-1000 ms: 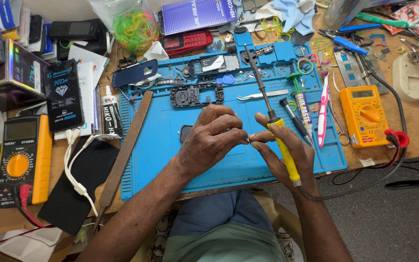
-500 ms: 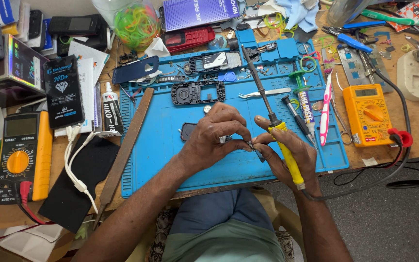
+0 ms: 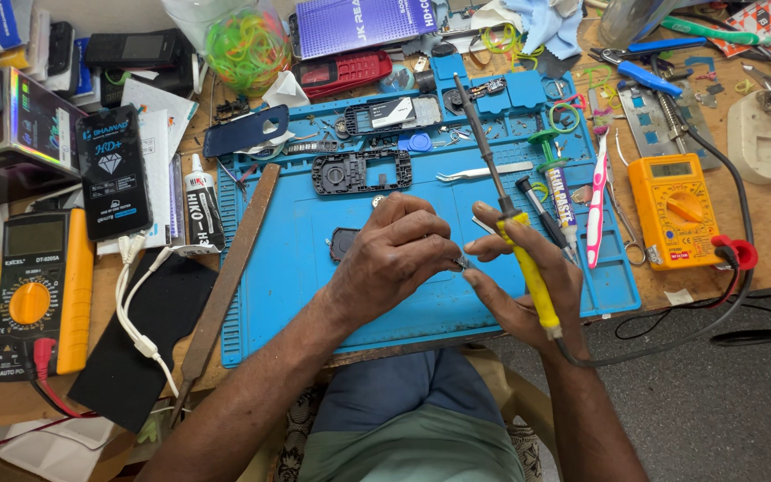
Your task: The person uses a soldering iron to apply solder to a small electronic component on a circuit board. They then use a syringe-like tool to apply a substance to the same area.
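Note:
My left hand [image 3: 399, 254] is curled over the blue work mat [image 3: 287, 268], its fingertips pinching a tiny metal part [image 3: 462, 262] that is mostly hidden. My right hand [image 3: 528, 286] meets it at the fingertips on that same part and also holds a yellow-handled soldering iron [image 3: 515, 228], which rests across the palm with its dark tip pointing away toward the top of the mat. A small dark phone piece [image 3: 343, 243] lies on the mat just left of my left hand.
A black phone frame [image 3: 360, 171], tweezers [image 3: 484, 172], a syringe tube [image 3: 557, 192] and a pink toothbrush [image 3: 597, 201] lie on the mat. An orange multimeter [image 3: 675, 210] sits right, a yellow one [image 3: 33, 295] left. A metal file [image 3: 229, 277] lies along the mat's left edge.
Both hands have stayed together at the mat's centre; the fingers shifted slightly around the small part and the iron tilted a little.

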